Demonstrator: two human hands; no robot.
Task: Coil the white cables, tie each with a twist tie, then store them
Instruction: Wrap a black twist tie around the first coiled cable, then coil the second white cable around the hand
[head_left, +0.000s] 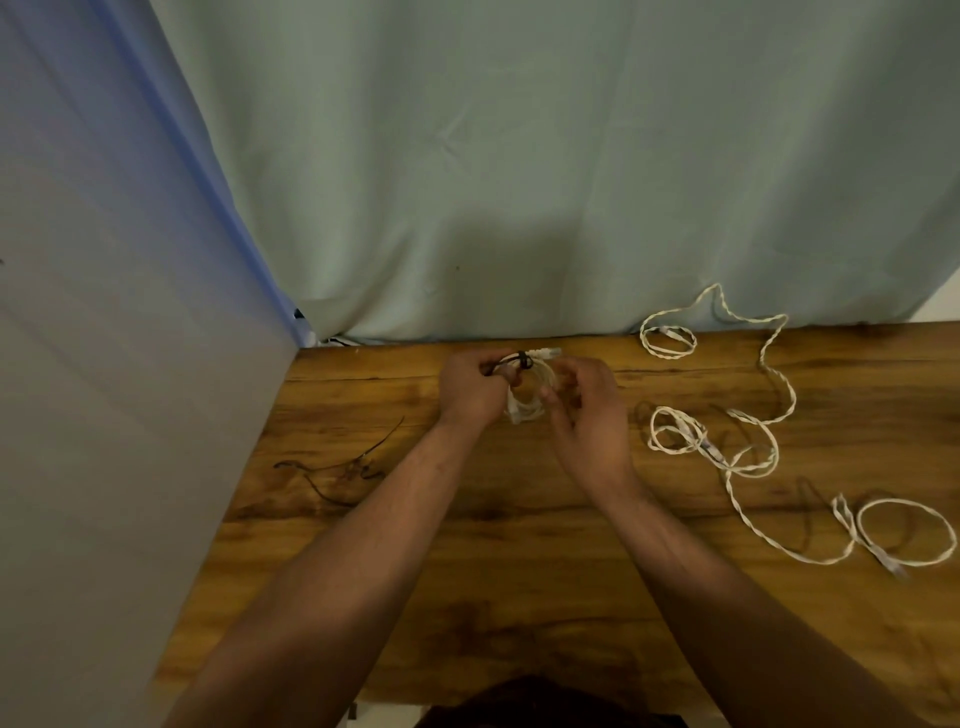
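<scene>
A: Black spare ties (343, 467) are laid at the left. Why?

B: For reach, presumably. Near the table (519, 545)'s far edge, the left hand (470, 387) is curled round the white coil (527, 402), with its twist tie (521, 359) on top. The coil is pinched steady by the right hand (587, 410). Loose cables (737, 447) are spread rightward.

The scene is dimly lit, with a warm cast on the worktop (493, 545). A broad soft shadow is thrown on the curtain (519, 130) beyond the left hand (470, 387) and right hand (587, 410), which are softly blurred together with the coiled cable (527, 408). Straight edges are bowed by the wide lens.
</scene>
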